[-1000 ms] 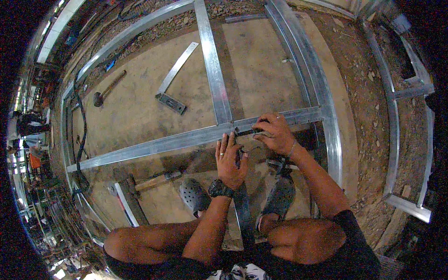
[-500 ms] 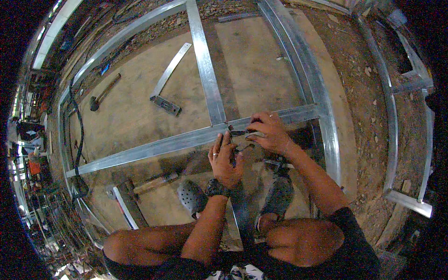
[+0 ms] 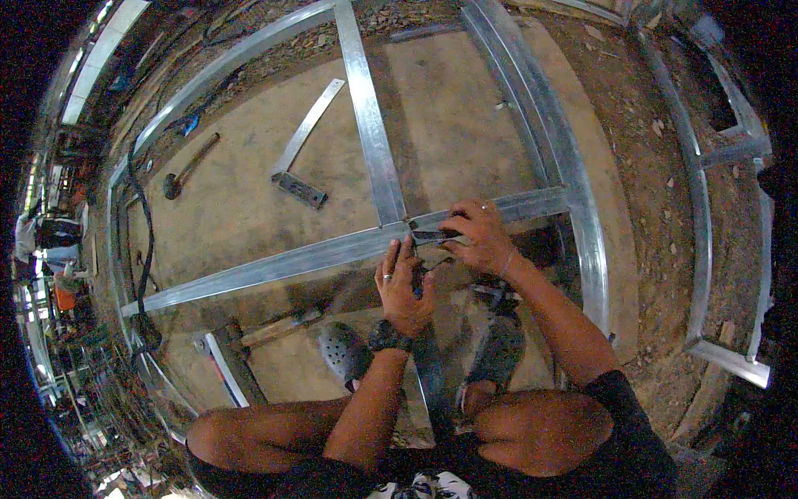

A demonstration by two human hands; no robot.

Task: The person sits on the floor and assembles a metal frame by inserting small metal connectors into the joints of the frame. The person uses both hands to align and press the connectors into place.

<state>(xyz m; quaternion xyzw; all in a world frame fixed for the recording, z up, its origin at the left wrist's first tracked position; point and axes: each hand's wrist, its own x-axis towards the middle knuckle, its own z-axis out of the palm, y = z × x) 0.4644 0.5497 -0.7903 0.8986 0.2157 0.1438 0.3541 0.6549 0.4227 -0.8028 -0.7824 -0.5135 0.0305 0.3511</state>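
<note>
At the centre of the frame, my left hand (image 3: 405, 291) lies with its fingers extended and two fingertips on the metal crossbar (image 3: 274, 270), thumb apart. A dark object shows partly under the palm; I cannot tell whether I grip it. My right hand (image 3: 482, 239), just right of it, is narrowed, fingers and thumb pinching a slim dark piece (image 3: 430, 237) whose far end points at the spot where the upper bar (image 3: 366, 116) meets the crossbar. Whether that end touches metal is too small to make out.

As I judge it, much of the framework is laid out: the crossbar reaches the right side bar (image 3: 586, 241), the upper bar butts against it, and the lower bar (image 3: 428, 387) runs between my legs. Attention is on the middle joint, which seems unfinished; how firmly anything is fixed I cannot tell.

The square (image 3: 299, 190) lies untouched above centre, the hammer (image 3: 193, 165) at upper left, both on the tan board (image 3: 224, 216). Another metal frame (image 3: 702, 233) stands out at the right edge.
</note>
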